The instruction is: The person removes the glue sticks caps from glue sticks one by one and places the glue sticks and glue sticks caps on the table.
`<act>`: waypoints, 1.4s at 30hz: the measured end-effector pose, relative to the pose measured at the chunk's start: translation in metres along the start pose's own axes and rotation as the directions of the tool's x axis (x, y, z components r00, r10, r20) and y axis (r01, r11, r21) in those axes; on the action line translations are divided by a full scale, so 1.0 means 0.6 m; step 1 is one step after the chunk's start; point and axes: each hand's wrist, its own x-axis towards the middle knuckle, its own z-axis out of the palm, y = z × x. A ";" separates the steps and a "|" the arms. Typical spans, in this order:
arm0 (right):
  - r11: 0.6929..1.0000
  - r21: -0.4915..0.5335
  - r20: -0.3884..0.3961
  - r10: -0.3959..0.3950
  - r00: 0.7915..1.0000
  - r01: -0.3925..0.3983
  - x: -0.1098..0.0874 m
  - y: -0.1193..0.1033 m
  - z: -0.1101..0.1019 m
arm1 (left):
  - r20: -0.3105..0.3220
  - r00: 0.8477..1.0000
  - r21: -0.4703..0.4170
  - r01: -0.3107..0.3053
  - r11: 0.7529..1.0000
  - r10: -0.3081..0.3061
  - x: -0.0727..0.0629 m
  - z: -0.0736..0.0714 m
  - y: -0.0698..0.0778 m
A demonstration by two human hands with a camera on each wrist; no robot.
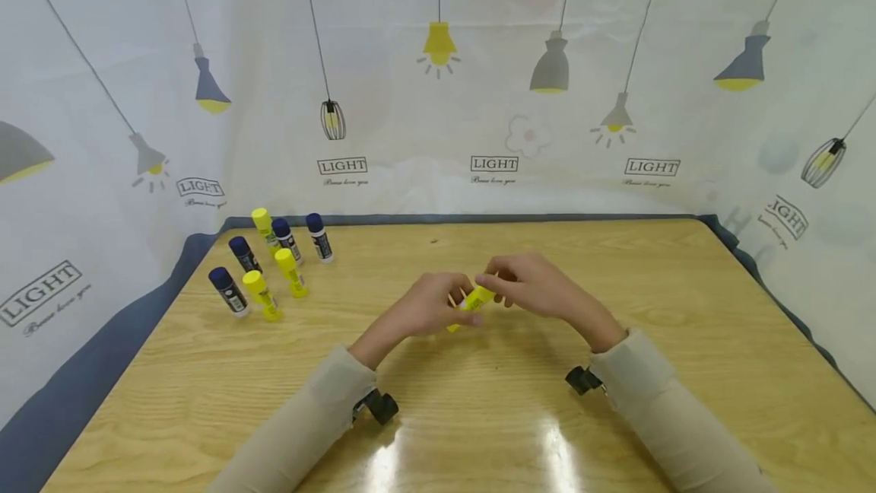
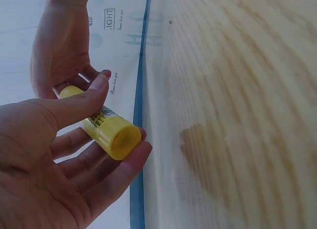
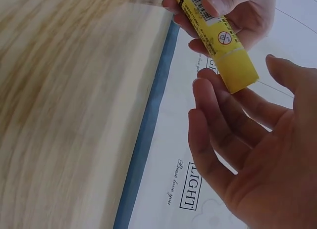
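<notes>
A yellow glue stick [image 1: 477,297] with a yellow cap is held up over the middle of the wooden table. My left hand [image 1: 427,304] grips it round its barrel, the thumb across the label and fingers underneath, as the left wrist view shows. Tilted, its capped end [image 3: 237,71] points toward my right hand [image 1: 541,286]. In the right wrist view, the right hand's fingers [image 3: 208,125] curve loosely beside the cap, fingertips right at it, while the thumb stands apart from the cap.
At the table's back left stand three yellow glue sticks [image 1: 290,272] and several white ones with navy caps [image 1: 229,291]. A white curtain printed with lamps [image 1: 493,97] rises behind the table [image 1: 718,310]. Each sleeve carries a small black camera [image 1: 379,406].
</notes>
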 end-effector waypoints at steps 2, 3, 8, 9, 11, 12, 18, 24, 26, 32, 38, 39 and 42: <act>0.999 -0.026 0.011 0.032 0.999 -0.032 -0.002 -0.002 0.002 | 0.001 1.000 0.029 -0.003 1.000 0.003 0.000 0.000 0.000; 0.998 -0.041 0.012 0.045 0.999 -0.044 -0.002 -0.003 0.004 | -0.001 1.000 0.040 -0.005 0.999 0.005 0.001 0.000 0.000; 0.991 -0.096 0.013 0.090 0.996 -0.089 -0.002 -0.005 0.010 | -0.018 1.000 0.090 -0.015 0.996 0.017 -0.001 -0.001 0.002; 0.990 -0.103 0.019 0.097 0.995 -0.094 -0.002 -0.005 0.011 | -0.022 1.000 0.100 -0.016 0.995 0.018 -0.001 -0.001 0.003; 0.987 -0.116 0.032 0.111 0.993 -0.107 -0.001 -0.005 0.013 | -0.033 0.999 0.118 -0.018 0.993 0.022 -0.003 -0.001 0.005; 0.986 -0.123 0.039 0.118 0.992 -0.112 -0.001 -0.005 0.014 | -0.040 0.999 0.129 -0.020 0.991 0.026 -0.004 -0.001 0.006; 0.978 -0.138 0.054 0.162 0.985 -0.153 -0.001 -0.006 0.017 | -0.096 0.994 0.205 -0.039 0.978 0.059 -0.005 0.000 0.010; 0.981 -0.091 0.017 0.175 0.984 -0.173 0.000 -0.007 0.017 | -0.161 0.983 0.218 -0.055 0.974 0.091 -0.005 0.001 0.010; 0.983 -0.082 -0.014 0.165 0.986 -0.165 0.000 -0.008 0.017 | -0.166 0.982 0.179 -0.057 0.982 0.088 -0.004 0.000 0.011; 0.984 -0.105 -0.094 0.132 0.987 -0.142 0.001 -0.014 0.017 | -0.133 0.989 0.056 -0.061 0.997 0.069 -0.008 -0.008 0.019; 0.986 -0.124 -0.149 0.094 0.984 -0.112 0.003 -0.015 0.021 | -0.083 0.992 -0.035 -0.102 0.994 0.099 -0.008 -0.012 0.018; 0.986 -0.126 -0.152 0.090 0.984 -0.109 0.003 -0.015 0.022 | -0.074 0.991 -0.040 -0.110 0.993 0.107 -0.008 -0.013 0.017; 0.986 -0.128 -0.154 0.084 0.984 -0.105 0.001 -0.016 0.023 | -0.042 0.992 -0.052 -0.125 0.991 0.123 -0.009 -0.015 0.016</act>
